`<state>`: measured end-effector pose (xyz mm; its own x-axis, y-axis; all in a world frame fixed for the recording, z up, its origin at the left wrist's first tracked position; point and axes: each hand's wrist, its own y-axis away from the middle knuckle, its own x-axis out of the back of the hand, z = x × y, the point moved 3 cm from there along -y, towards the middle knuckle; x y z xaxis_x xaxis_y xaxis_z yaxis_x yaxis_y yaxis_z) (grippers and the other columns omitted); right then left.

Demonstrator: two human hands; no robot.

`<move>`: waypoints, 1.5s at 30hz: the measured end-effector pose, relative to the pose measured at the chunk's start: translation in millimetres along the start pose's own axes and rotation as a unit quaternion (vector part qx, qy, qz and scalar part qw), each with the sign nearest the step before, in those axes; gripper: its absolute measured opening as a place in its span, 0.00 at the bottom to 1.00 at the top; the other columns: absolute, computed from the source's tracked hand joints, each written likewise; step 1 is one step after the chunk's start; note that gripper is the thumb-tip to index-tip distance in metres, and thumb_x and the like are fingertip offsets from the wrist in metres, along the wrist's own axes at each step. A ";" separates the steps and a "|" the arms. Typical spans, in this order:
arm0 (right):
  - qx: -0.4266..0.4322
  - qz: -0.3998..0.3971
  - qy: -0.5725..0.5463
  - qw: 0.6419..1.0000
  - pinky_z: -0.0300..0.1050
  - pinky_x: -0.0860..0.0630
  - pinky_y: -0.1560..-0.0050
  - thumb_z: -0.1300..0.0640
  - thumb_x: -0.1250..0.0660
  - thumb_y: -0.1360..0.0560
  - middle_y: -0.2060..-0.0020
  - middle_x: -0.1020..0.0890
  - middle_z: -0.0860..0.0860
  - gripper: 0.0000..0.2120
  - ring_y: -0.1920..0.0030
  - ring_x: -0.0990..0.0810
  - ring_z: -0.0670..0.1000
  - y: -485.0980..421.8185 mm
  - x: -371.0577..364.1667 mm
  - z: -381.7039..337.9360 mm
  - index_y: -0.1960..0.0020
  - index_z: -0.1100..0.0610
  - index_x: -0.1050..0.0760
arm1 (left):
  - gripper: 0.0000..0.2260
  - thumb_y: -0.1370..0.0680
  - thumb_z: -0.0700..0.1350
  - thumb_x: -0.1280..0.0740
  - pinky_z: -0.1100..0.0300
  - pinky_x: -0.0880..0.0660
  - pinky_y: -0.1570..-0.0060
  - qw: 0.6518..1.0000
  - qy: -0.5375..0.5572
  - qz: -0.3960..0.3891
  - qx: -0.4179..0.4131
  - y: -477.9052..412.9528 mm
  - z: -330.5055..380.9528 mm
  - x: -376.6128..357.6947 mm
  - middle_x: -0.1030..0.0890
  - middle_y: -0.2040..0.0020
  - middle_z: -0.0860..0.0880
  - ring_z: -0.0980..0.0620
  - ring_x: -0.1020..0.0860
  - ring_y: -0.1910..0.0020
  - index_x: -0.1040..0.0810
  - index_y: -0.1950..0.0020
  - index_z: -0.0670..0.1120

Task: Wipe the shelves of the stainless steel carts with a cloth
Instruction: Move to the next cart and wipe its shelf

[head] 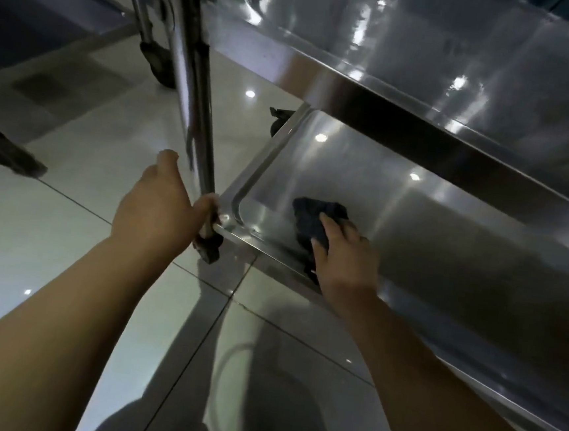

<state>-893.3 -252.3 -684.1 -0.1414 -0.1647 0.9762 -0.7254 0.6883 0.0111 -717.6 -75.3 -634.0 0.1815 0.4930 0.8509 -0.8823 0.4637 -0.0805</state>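
Note:
I look down at a stainless steel cart. Its lower shelf (366,174) lies near the floor, and an upper shelf (428,52) overhangs it at the top right. A dark blue cloth (314,218) sits bunched on the lower shelf near its front left corner. My right hand (344,258) presses down on the cloth, fingers spread over it. My left hand (163,204) grips the bottom of the cart's front left upright post (191,80), just above the shelf corner.
Glossy pale floor tiles (68,231) surround the cart. A black caster (209,248) sits under the gripped corner. Another cart's legs and caster (157,61) stand at the back left, and a dark wheel (3,149) lies at the left edge.

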 end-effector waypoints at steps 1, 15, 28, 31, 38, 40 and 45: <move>-0.008 -0.033 0.009 0.999 0.54 0.31 0.38 0.47 0.45 0.19 0.28 0.35 0.54 0.24 0.37 0.30 0.60 -6.4 -13.0 -5.6 0.25 0.50 0.42 | 0.31 0.28 0.56 0.30 0.52 0.28 0.55 1.000 0.019 0.011 -0.017 -4.2 1.8 -1.1 0.24 0.40 0.41 0.41 0.23 0.46 0.41 0.30 0.49; 0.201 -0.027 0.033 0.979 0.51 0.43 0.34 0.49 0.43 0.20 0.26 0.38 0.47 0.21 0.31 0.45 0.51 -69.8 -71.0 -28.5 0.28 0.47 0.36 | 0.18 0.23 0.51 0.36 0.67 0.33 0.65 0.974 0.167 0.059 -0.144 -26.4 -14.1 -38.9 0.30 0.49 0.55 0.57 0.26 0.62 0.43 0.40 0.56; 0.308 -0.002 -0.031 0.951 0.44 0.44 0.36 0.51 0.41 0.21 0.28 0.34 0.44 0.19 0.33 0.40 0.50 -105.4 -69.1 -72.9 0.30 0.44 0.33 | 0.22 0.26 0.53 0.33 0.66 0.29 0.57 0.959 0.245 0.050 -0.133 -26.5 -26.0 -38.4 0.30 0.53 0.66 0.60 0.25 0.54 0.41 0.38 0.63; 0.016 -0.020 0.018 1.000 0.53 0.45 0.31 0.48 0.47 0.19 0.24 0.44 0.46 0.22 0.27 0.43 0.56 -141.5 -66.2 -12.3 0.25 0.44 0.43 | 0.22 0.26 0.52 0.32 0.65 0.30 0.57 0.961 0.247 0.045 -0.120 -23.5 -27.3 -38.5 0.31 0.53 0.66 0.56 0.25 0.52 0.41 0.39 0.63; 0.093 -0.052 -0.037 0.994 0.51 0.46 0.35 0.39 0.49 0.22 0.26 0.46 0.35 0.23 0.31 0.46 0.54 -91.9 -72.4 -13.0 0.28 0.33 0.45 | 0.20 0.27 0.53 0.32 0.54 0.24 0.54 0.972 0.207 0.078 -0.073 -15.9 -21.9 -34.4 0.31 0.45 0.54 0.53 0.25 0.52 0.36 0.40 0.53; 0.208 -0.079 -0.096 0.970 0.42 0.48 0.36 0.36 0.49 0.24 0.29 0.46 0.28 0.22 0.33 0.46 0.44 -56.6 -66.8 1.0 0.31 0.28 0.43 | 0.20 0.28 0.51 0.30 0.54 0.24 0.54 0.978 0.169 0.099 -0.066 -10.4 -22.3 -34.2 0.34 0.46 0.51 0.50 0.27 0.52 0.34 0.42 0.48; -0.053 -0.016 -0.044 0.998 0.55 0.47 0.28 0.45 0.44 0.20 0.24 0.43 0.44 0.22 0.27 0.42 0.56 -84.4 -49.2 106.4 0.27 0.39 0.40 | 0.15 0.29 0.46 0.28 0.63 0.43 0.50 0.981 0.018 0.116 -0.154 9.5 -10.2 -42.8 0.28 0.51 0.38 0.39 0.31 0.51 0.27 0.51 0.39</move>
<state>-896.8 -377.5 -756.1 -0.1803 -0.2460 0.9524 -0.6560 0.7515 0.0699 -729.4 -84.5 -676.4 0.0114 0.6353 0.7721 -0.7296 0.5333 -0.4280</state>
